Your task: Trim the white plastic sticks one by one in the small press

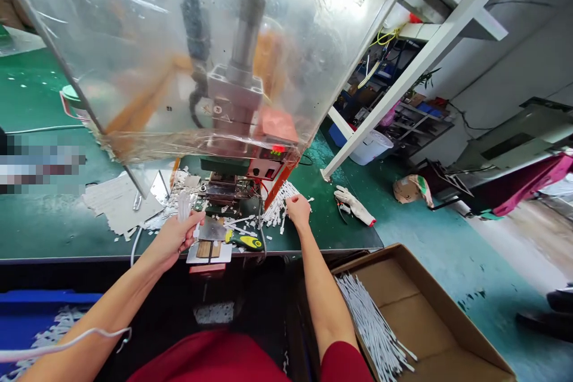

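Note:
My left hand [176, 237] grips a small bundle of white plastic strips [184, 206] upright above the front of the green workbench [54, 233]. My right hand [298, 210] rests its fingertips at the edge of a loose pile of white strips [277, 206]. Between my hands lie a metal plate [212, 229] and a screwdriver with a yellow and black handle [245, 242]. A bench press [235, 113] stands behind them, seen through a clear plastic shield [179, 54]. Its lower parts are partly hidden by the scattered strips and the shield's edge.
An open cardboard box [416, 310] holding white strips [373, 328] sits at my lower right. A blue bin [45, 304] with white scraps is at my lower left. Paper sheets [120, 203] and a white work glove [353, 205] lie on the bench.

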A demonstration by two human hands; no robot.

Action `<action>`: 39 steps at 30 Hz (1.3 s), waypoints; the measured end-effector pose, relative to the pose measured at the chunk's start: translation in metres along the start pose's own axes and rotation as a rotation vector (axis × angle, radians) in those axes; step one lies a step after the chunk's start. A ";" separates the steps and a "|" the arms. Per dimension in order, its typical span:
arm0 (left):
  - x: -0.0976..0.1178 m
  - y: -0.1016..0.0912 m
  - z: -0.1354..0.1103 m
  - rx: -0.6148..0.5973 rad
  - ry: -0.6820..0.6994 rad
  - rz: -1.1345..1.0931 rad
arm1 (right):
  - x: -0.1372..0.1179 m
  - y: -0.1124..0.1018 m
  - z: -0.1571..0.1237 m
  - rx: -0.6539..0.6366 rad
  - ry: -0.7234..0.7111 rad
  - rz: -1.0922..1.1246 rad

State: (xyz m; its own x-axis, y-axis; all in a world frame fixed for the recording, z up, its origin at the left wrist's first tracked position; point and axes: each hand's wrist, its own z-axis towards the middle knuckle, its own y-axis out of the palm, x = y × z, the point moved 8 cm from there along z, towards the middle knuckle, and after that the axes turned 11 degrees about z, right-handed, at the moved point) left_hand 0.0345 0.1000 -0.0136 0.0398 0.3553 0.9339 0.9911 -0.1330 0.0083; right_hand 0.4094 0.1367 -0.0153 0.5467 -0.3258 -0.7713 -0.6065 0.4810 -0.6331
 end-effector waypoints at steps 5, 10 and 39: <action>-0.007 -0.001 -0.003 -0.044 -0.066 -0.146 | 0.003 -0.012 -0.017 0.090 0.012 0.477; -0.004 0.014 -0.015 -0.155 -0.006 -0.142 | 0.017 -0.010 -0.026 0.098 0.075 1.003; -0.038 -0.032 -0.029 -0.230 -0.103 -0.661 | -0.125 0.141 -0.176 -0.556 0.222 1.059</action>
State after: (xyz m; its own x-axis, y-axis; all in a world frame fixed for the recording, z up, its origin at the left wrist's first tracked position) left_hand -0.0027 0.0641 -0.0391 -0.5384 0.5130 0.6685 0.7599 -0.0473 0.6483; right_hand 0.1538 0.1026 -0.0195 -0.4467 -0.1419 -0.8834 -0.8874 0.1962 0.4172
